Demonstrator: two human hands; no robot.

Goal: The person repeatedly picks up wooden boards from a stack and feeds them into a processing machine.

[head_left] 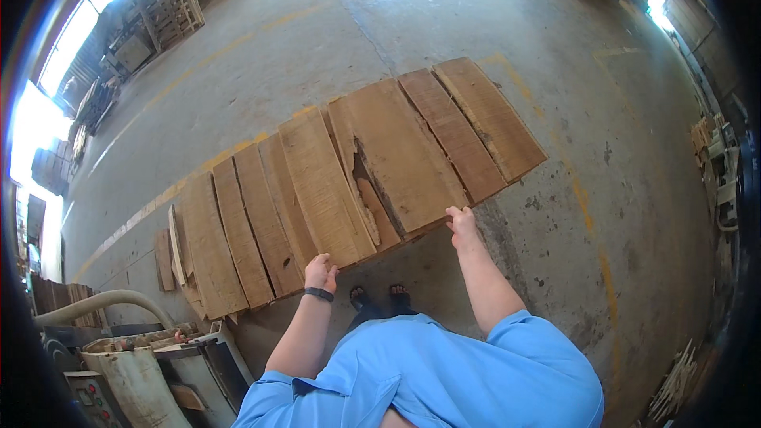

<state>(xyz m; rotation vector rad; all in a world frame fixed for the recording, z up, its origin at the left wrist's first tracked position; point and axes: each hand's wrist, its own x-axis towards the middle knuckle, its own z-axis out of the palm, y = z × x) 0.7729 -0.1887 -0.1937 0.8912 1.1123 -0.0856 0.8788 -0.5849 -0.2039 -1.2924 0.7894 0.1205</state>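
Several rough-sawn wooden boards lie side by side in a row that slants up to the right in front of me. My left hand (321, 273), with a dark band at its wrist, is closed at the near end of a light brown board (317, 182). My right hand (461, 227) is closed on the near right corner of a wide board (408, 158). Between these two boards is a split board (366, 182) with a dark, jagged gap. Right of the wide board lie a reddish board (452, 131) and a board with a dark edge (491, 119). The fingertips are partly hidden.
At lower left stands a machine (151, 380) with a thick hose (111, 299) and a control panel (93, 396). Narrow offcuts (176, 246) sit at the row's left end. Thin sticks (674, 380) lie at lower right. Yellow lines mark the concrete floor (317, 55).
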